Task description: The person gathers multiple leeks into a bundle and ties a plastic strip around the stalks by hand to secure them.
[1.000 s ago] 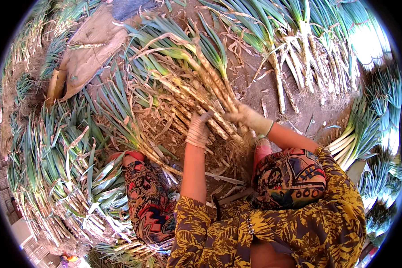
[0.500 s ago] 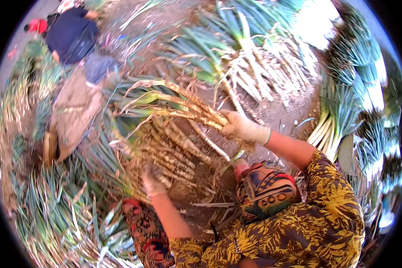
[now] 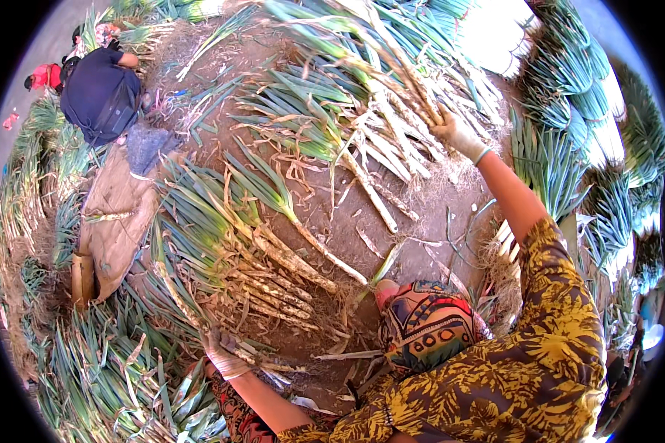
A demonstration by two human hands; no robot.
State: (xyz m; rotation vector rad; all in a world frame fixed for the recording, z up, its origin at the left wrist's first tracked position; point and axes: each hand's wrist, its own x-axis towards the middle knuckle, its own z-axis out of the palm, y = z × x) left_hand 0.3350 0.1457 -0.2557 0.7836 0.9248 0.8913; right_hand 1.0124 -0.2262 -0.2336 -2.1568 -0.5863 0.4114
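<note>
My right hand (image 3: 459, 136), in a pale glove, reaches far forward and right. It is closed around the root ends of several long green onions (image 3: 412, 80), whose leaves point away over a pile of whiter green onions (image 3: 391, 136) on the ground. My left hand (image 3: 223, 353), gloved and soiled, is low on the left, closed on a green onion (image 3: 173, 284) with dry yellowish skin. Its leaves point up and left, and root ends stick out past my palm. Between my hands lies a heap of unpeeled green onions (image 3: 270, 273), roots toward me.
Leafy green onions (image 3: 111, 369) cover the lower left. Tied bundles (image 3: 569, 66) are stacked along the right. A brown sack (image 3: 118, 214) lies left, beside a wooden block (image 3: 82, 277). Another person (image 3: 102, 92) in dark clothes bends at the upper left. My patterned trouser knee (image 3: 432, 325) is in front.
My right hand has carried its bunch forward and right, from above the near heap to the far pile. My left hand has moved down and left, away from the heap.
</note>
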